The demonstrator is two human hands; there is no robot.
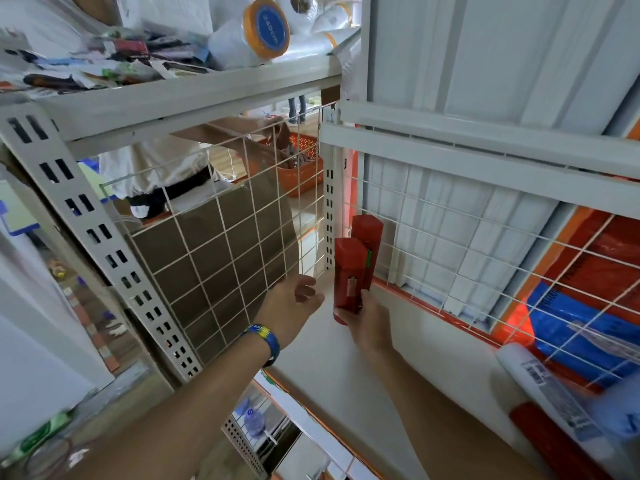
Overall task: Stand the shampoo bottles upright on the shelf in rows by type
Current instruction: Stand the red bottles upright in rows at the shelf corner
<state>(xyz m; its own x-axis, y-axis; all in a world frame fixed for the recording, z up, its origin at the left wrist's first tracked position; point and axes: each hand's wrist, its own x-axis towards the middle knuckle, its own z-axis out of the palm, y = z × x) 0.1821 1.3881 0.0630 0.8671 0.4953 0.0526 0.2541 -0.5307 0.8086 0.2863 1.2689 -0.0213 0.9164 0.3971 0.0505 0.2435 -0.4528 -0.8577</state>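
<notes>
Roll (pixel 266 27) reads "240cm"; right hand (pixel 367 321) grips red bottle (pixel 349 271); left hand (pixel 294 306) slack, empty.

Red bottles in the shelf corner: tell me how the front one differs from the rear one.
The front red bottle is held low down by the right hand; the rear red bottle stands free. The front one partly hides the rear one, which stands nearer the wire grid. Both are red, upright, alike in shape.
</notes>
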